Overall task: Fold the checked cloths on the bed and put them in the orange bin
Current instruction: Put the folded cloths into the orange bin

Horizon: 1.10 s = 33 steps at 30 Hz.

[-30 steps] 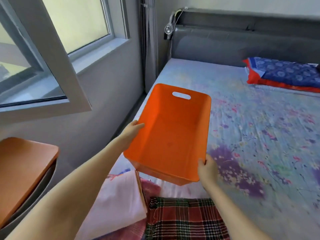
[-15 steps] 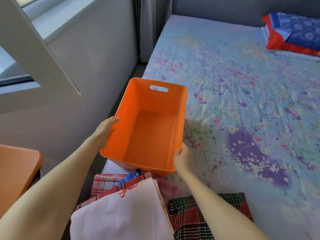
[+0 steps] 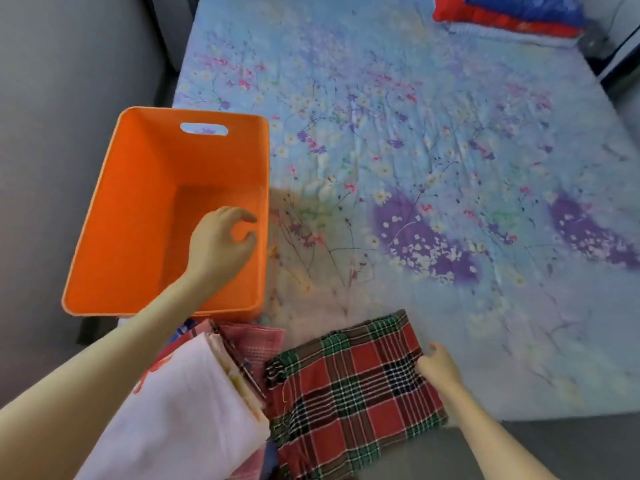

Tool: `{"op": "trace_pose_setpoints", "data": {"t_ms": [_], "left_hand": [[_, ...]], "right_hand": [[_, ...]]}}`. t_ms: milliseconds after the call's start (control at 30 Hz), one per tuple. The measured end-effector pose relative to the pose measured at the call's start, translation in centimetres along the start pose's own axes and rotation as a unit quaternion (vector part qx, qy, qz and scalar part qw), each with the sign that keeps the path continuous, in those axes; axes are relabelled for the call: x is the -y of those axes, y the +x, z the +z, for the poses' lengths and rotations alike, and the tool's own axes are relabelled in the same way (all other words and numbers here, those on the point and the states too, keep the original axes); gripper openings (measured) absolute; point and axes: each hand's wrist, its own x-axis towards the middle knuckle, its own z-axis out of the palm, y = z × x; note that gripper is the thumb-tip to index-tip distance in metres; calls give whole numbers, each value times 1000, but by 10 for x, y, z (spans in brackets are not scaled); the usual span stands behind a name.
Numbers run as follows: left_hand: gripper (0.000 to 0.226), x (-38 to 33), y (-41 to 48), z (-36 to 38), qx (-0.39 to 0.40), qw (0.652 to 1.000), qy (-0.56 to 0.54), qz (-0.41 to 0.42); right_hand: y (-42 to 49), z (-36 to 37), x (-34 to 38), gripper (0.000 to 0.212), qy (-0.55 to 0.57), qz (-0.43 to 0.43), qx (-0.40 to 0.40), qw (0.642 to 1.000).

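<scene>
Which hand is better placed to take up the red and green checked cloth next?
Right. The right hand is at the right edge of the red and green checked cloth, while the left hand hangs loosely curled over the orange bin, holding nothing and farther off.

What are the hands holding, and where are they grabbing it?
The right hand seems to grip the red-and-green checked cloth at its right edge. The left hand hovers over the orange bin, fingers loosely curled, holding nothing.
</scene>
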Motion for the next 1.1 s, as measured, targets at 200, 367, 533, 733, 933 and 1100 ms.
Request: {"op": "trace_pose_setpoints", "data": {"t_ms": [200,367,533,733,933,1100], "left_hand": [[22,-73,-7,106,205,969,22,134],[40,-115,-23,199,373,876,154,265],[75,-153,-54,263,470,670,356,451],[48,-194,-30,232,498,672,363,411],[22,-209,-6,147,403,776,292,388],[30,-211,3,63,267,843,270,380]], "right_hand": [[60,-11,-60,58,19,62,137,988],[73,-11,-77,17,122,37,257,958],[62,-14,-88,31,116,-72,232,963],[16,-88,-33,27,-15,-319,114,941],[-12,-164,14,42,-224,-454,-5,862],[-56,-203,59,16,-199,-544,-91,810]]}}
